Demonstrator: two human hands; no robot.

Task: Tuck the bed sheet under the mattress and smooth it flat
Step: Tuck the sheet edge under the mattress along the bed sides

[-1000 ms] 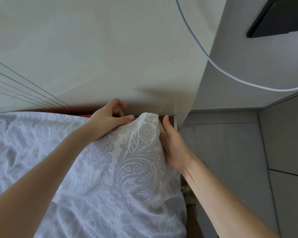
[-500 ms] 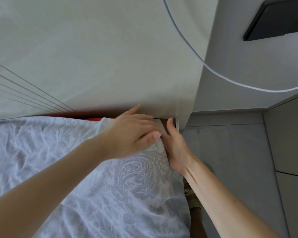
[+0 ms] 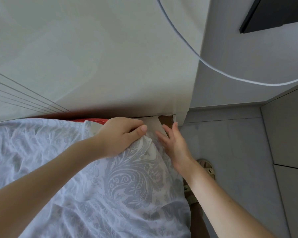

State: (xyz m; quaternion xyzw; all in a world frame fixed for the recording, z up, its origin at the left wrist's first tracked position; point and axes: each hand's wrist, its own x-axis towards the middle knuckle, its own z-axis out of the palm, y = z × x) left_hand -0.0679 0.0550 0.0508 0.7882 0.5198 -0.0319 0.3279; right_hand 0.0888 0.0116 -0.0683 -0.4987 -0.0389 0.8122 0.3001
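A white bed sheet (image 3: 124, 182) with a grey paisley pattern covers the mattress from the left edge to the far right corner. My left hand (image 3: 120, 136) lies on that corner with fingers curled, gripping a bunched fold of the sheet under the thumb. My right hand (image 3: 174, 143) is at the mattress's right side, fingers straight and spread, touching the sheet's edge. A strip of red mattress (image 3: 93, 120) shows along the wall past the sheet's far edge.
A pale wall (image 3: 93, 57) stands right behind the bed. A white cable (image 3: 213, 69) arcs across the upper right. Grey tiled floor (image 3: 239, 143) lies right of the bed, with my sandalled foot (image 3: 206, 167) on it. A dark panel (image 3: 273, 14) hangs top right.
My left hand has curled and gripped the sheet at the corner. My right hand has come off the corner, and its fingers have spread open beside the mattress.
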